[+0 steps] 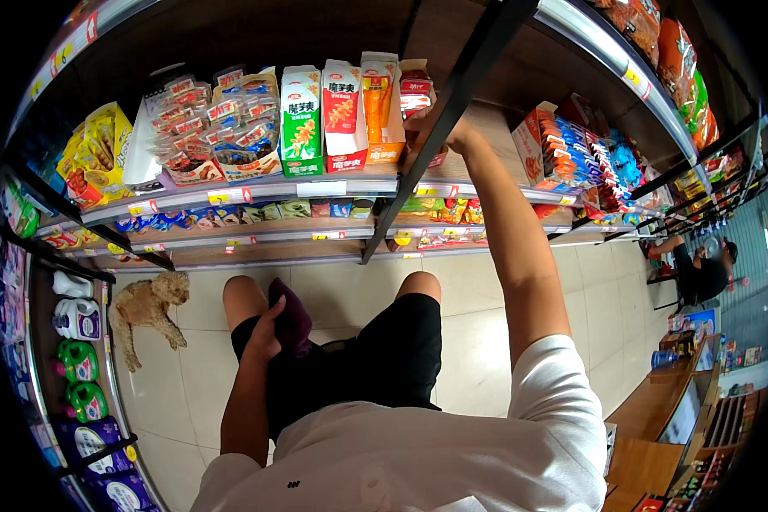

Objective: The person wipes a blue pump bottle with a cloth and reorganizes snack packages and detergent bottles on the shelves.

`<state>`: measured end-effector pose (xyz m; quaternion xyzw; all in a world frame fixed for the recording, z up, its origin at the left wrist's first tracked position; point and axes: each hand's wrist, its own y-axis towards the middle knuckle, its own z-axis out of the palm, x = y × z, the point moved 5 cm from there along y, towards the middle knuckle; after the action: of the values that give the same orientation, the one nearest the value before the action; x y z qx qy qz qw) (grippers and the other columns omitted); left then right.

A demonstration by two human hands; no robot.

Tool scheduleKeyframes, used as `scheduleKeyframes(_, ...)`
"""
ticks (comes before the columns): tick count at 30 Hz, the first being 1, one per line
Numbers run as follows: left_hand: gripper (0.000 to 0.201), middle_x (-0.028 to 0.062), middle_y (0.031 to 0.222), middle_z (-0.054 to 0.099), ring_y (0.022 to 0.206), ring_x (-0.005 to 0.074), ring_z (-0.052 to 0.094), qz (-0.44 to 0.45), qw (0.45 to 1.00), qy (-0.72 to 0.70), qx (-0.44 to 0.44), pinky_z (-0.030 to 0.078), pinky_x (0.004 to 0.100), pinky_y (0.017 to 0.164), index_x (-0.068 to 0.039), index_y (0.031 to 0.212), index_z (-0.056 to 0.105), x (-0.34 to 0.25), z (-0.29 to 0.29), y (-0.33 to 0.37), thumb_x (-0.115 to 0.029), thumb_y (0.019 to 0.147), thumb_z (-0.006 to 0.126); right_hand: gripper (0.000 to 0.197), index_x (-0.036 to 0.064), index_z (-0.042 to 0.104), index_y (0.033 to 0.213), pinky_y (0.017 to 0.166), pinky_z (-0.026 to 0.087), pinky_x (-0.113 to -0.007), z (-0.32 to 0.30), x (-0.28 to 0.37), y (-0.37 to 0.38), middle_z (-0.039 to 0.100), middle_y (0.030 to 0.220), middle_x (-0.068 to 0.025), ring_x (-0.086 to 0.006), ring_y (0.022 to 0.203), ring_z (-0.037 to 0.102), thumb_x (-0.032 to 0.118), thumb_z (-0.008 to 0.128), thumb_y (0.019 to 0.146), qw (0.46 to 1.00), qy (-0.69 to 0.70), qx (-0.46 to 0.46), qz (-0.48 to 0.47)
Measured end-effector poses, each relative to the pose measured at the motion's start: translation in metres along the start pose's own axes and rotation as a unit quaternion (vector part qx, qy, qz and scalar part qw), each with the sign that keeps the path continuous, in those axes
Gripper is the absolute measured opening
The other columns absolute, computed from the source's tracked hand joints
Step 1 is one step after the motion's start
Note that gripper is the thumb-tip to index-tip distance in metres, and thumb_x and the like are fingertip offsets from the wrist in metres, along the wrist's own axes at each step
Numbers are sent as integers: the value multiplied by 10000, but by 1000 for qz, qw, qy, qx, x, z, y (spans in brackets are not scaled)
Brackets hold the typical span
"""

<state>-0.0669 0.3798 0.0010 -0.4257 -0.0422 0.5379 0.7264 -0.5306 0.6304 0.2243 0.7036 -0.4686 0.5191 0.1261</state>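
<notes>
"Over the left thigh, nearest the body?"

"In the left hand (267, 333), a dark purple cloth (293, 320), just right of the upright thumb. Closed on it, with the other fingers mostly hidden."

"And farther out, at the shelf?"

"Beside the right hand (458, 136), partly behind a black upright (475, 68): a small red box (414, 66), right at the fingertips, with red packets inside. Can't tell how wide apart the fingers, or whether gripping anything."

"Other containers?"

"Just left of those fingers, an orange box (386, 154) with an orange packet standing in it. Next along, a red-and-white box (347, 161) around a red packet, then a green-and-white box (303, 167) around a green one."

"Still farther left?"

"Well away from the right fingers, open cartons (249, 168) heaped with small clear packets marked in red; past them, a yellow carton (124, 136) full of yellow bags."

"To the right of the fingers?"

"Beyond the upright, a carton (527, 149) of orange, blue and red packets in a row. Farthest off, a seated person (700, 273) in dark clothing."
</notes>
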Motion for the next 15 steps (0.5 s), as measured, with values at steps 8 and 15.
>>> scheduleKeyframes(8,394,35,1116,702,1038,224,665,2,1000,-20,14,549,409,960,-117,1242,635,9,-28,7,-373,964,747,293,-65,730,1111,772,604,-329,-58,-20,-43,752,927,-139,-222,810,724,126,710,890,956,36,-291,-26)
scheduleKeyframes(15,425,39,1135,696,1056,224,659,-8,1000,-11,20,537,409,977,-112,1252,621,7,-25,10,-389,958,750,267,-49,669,1191,803,618,-345,15,-22,-53,741,1074,-153,-244,847,738,82,656,959,995,62,-77,-5)
